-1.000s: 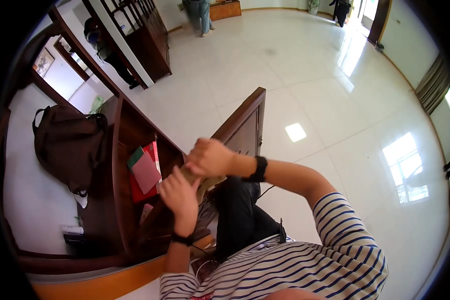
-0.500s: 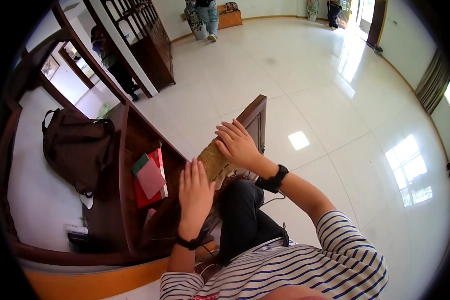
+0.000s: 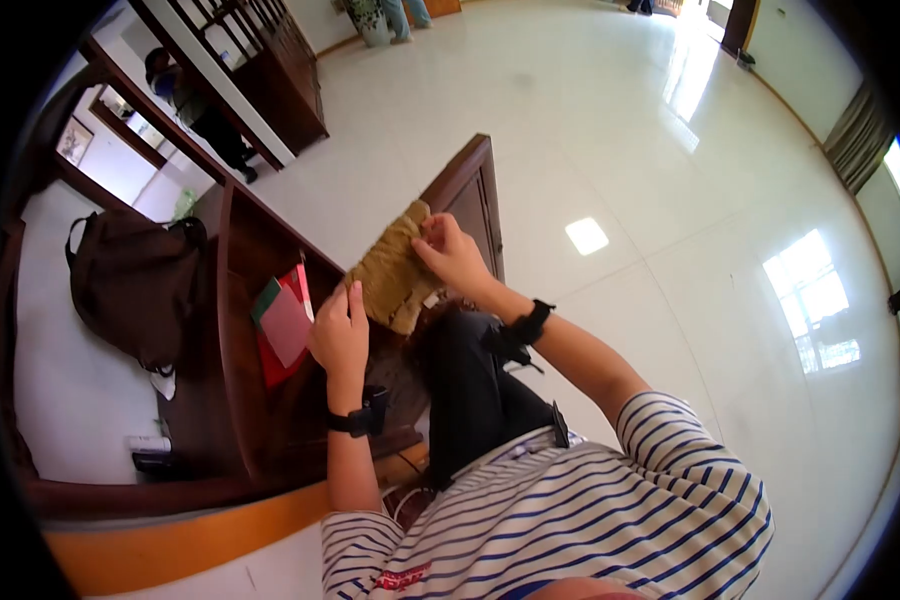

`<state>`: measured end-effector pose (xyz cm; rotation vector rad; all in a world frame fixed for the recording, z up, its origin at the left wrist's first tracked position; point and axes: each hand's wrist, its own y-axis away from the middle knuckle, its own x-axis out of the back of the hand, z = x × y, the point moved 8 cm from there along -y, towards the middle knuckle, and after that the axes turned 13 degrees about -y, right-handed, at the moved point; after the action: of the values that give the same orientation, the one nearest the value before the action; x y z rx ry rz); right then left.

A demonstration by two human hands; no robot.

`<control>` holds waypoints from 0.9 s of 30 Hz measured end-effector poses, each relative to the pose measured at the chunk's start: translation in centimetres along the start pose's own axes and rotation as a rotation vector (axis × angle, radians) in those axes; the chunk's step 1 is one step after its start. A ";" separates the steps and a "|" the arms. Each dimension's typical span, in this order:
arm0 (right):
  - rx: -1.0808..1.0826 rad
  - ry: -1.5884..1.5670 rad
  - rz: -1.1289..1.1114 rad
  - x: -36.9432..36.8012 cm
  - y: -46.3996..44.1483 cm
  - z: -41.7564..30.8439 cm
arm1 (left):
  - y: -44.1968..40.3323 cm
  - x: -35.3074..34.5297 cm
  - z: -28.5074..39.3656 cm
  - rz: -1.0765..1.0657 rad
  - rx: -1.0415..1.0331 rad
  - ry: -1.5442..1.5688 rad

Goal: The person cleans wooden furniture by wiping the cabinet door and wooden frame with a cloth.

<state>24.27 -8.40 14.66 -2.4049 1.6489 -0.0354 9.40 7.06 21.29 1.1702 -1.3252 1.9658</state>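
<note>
A crumpled olive-brown cloth (image 3: 388, 272) hangs over the top edge of an open dark wooden cabinet door (image 3: 487, 190). My left hand (image 3: 340, 335) is at the cloth's near left corner, thumb and fingers closed on its edge. With bent fingers pinched together, my right hand (image 3: 453, 255) grips the opposite side of the cloth. Its fingertips are partly hidden by the folds. Black straps circle both wrists. My dark-trousered knee lies just below the cloth.
Left of the door is the cabinet (image 3: 232, 330), with red, pink and green booklets (image 3: 286, 325) inside. A dark brown bag (image 3: 135, 290) rests on its left. One person (image 3: 200, 110) stands behind the wooden frame; other people's legs show at the back, near a large vase (image 3: 368, 20).
Both hands went from lying flat with spread fingers to pinching the cloth's edges. The cloth now shows more fully, raised and spread between them. My view has tilted down slightly.
</note>
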 end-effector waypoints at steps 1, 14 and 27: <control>0.052 -0.001 -0.006 -0.1 -0.1 0.2 | 0.4 -0.2 -0.2 -0.024 0.009 -0.003; -0.153 0.111 -0.414 -0.5 2.9 0.8 | 8.5 0.8 -3.0 -0.241 0.312 0.528; 0.065 -0.503 -0.381 -0.5 0.8 -0.3 | 7.0 -6.6 1.8 -0.586 0.503 1.615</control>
<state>23.34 -8.22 14.84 -2.3798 0.9492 0.4101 8.01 2.94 12.52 -0.1426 0.3194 1.8568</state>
